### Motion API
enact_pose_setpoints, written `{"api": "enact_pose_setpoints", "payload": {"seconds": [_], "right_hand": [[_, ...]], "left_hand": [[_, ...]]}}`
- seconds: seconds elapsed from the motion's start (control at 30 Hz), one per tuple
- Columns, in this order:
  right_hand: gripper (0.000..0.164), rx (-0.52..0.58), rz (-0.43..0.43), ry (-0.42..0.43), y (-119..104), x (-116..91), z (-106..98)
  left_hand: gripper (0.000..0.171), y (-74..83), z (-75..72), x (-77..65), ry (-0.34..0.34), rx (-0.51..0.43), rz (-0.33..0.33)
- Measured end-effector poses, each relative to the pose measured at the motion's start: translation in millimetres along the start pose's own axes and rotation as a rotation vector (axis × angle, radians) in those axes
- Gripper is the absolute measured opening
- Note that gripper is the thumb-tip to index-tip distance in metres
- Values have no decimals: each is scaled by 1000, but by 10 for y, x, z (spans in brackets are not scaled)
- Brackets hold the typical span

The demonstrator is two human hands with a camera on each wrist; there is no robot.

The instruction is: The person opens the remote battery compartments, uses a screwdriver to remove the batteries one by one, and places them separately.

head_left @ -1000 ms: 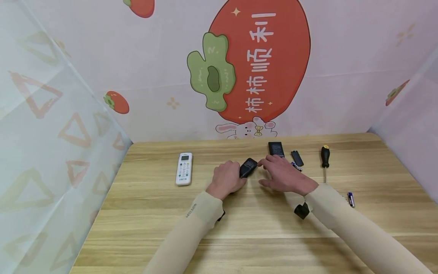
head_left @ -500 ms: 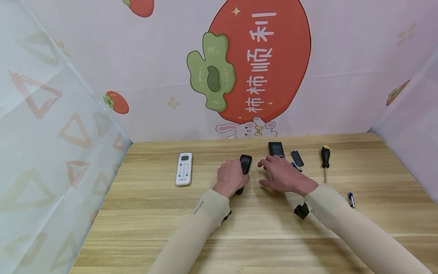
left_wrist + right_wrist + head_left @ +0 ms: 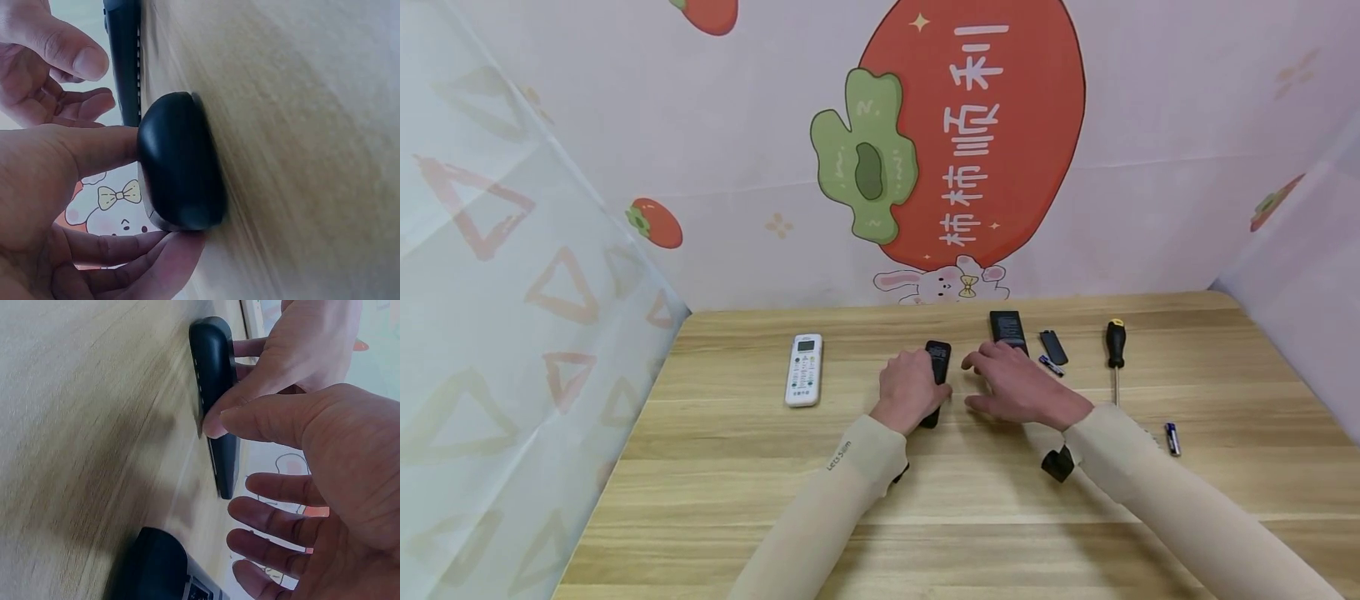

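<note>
My left hand [image 3: 910,385] holds a black remote control [image 3: 937,360] on the table, with a printed label on its upward side. In the left wrist view, the thumb and fingers grip opposite sides of the remote's rounded end [image 3: 181,165]. Just right of it, my right hand [image 3: 1011,382] hovers with its fingers spread and slightly bent, holding nothing; in the right wrist view its thumb [image 3: 269,419] overlaps the left thumb. Beyond the right hand lies a black rectangular device [image 3: 1007,327] with printed text, partly hidden by that hand.
A white remote control [image 3: 804,371] lies at the left. Right of the rectangular device are a small black cover [image 3: 1053,347] and a battery [image 3: 1051,365]. Farther right lie a screwdriver [image 3: 1116,346] and another battery [image 3: 1172,439]. A printed wall covering [image 3: 737,250] borders the wooden table [image 3: 715,467].
My left hand has shifted slightly right and turned the black remote from a slant to nearly upright in the head view. My right hand has stayed nearly still.
</note>
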State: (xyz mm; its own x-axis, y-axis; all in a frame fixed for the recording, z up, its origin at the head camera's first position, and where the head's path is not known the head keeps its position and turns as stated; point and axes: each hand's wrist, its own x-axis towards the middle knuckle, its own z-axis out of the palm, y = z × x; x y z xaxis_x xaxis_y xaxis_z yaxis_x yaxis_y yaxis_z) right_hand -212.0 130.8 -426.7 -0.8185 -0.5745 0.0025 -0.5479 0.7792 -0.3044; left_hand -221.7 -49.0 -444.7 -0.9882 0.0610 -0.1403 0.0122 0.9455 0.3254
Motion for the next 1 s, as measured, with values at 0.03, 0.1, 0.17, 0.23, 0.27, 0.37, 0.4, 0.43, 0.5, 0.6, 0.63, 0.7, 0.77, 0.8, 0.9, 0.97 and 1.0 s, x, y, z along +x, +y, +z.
{"api": "enact_pose_setpoints", "payload": {"seconds": [0.03, 0.1, 0.17, 0.23, 0.27, 0.37, 0.4, 0.43, 0.5, 0.6, 0.63, 0.7, 0.77, 0.8, 0.9, 0.97, 1.0], "right_hand": [[46, 5, -1, -1, -8, 3, 5], [45, 13, -1, -7, -23, 9, 14], [45, 21, 7, -18, -36, 18, 24], [44, 28, 15, -29, -48, 28, 34], [45, 34, 21, -35, -53, 34, 40], [45, 58, 43, -52, -71, 49, 55], [46, 68, 51, -58, -78, 53, 60], [46, 76, 59, -62, -86, 58, 67], [48, 91, 72, -69, -107, 67, 78], [50, 106, 80, -74, -138, 87, 106], [50, 111, 82, -73, -144, 95, 116], [51, 124, 88, -69, -160, 111, 130], [52, 138, 106, -63, -180, 133, 142], [53, 150, 123, -63, -189, 146, 147], [53, 192, 205, -63, -235, 198, 149], [50, 203, 260, -60, -260, 250, 153], [48, 212, 292, -61, -276, 280, 151]], "left_hand": [[42, -2, 2, -2, 0, 1, 2], [44, -10, 3, -5, -5, 0, 3], [47, -26, 1, -14, -14, -2, 2], [49, -50, -12, -25, -20, -19, 0], [49, -66, -22, -33, -24, -30, -1], [45, -119, -60, -60, -34, -71, -2], [42, -138, -74, -67, -38, -86, -3], [40, -157, -89, -75, -45, -98, -4], [38, -195, -113, -88, -54, -108, -3], [36, -257, -144, -100, -65, -104, 1], [35, -278, -156, -104, -68, -99, 4], [30, -316, -176, -111, -71, -89, 7], [24, -351, -196, -115, -71, -77, 11], [21, -368, -203, -116, -70, -76, 14], [18, -412, -219, -114, -67, -67, 13], [18, -443, -226, -109, -67, -62, 11], [19, -457, -232, -108, -67, -61, 8]]}}
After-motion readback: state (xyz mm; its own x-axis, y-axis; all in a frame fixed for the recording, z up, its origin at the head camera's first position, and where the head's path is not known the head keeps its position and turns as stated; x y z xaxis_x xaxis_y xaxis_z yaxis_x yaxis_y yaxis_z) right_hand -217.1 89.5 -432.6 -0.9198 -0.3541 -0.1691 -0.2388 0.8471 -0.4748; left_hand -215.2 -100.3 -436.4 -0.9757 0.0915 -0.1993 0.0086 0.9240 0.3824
